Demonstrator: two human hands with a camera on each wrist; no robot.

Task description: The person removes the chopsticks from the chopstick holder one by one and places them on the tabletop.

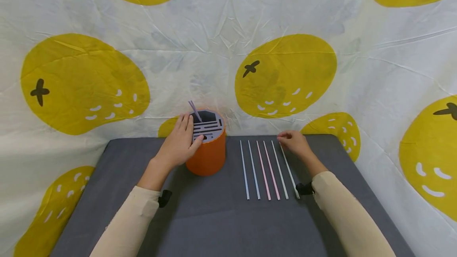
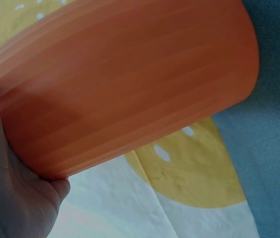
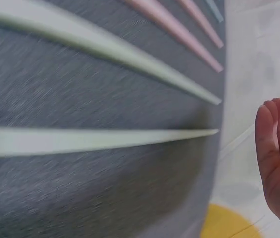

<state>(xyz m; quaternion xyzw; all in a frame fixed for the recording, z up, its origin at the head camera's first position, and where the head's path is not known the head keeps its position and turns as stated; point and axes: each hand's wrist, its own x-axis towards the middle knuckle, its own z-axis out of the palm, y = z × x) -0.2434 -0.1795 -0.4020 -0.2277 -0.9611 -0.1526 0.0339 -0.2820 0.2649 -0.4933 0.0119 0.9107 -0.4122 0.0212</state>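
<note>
An orange round pen holder (image 1: pixel 206 158) with a grey slotted top stands at the back of the table. My left hand (image 1: pixel 180 140) rests on its left rim, fingers straight along the top and thumb at the near edge. Two thin purple sticks (image 1: pixel 194 110) lean out of its rear compartment. To the right, thin sticks lie in a row: blue ones (image 1: pixel 244 169), pink ones (image 1: pixel 263 169) and pale green ones (image 1: pixel 280 169). My right hand (image 1: pixel 294 142) hovers by the far end of the rightmost pale stick (image 3: pixel 105 140), fingers loosely bent with nothing between them.
A dark grey cloth covers the table (image 1: pixel 210 229). Right behind it hangs a white curtain (image 1: pixel 200 78) printed with yellow fruit. Dark straps (image 1: pixel 165 198) sit at both wrists.
</note>
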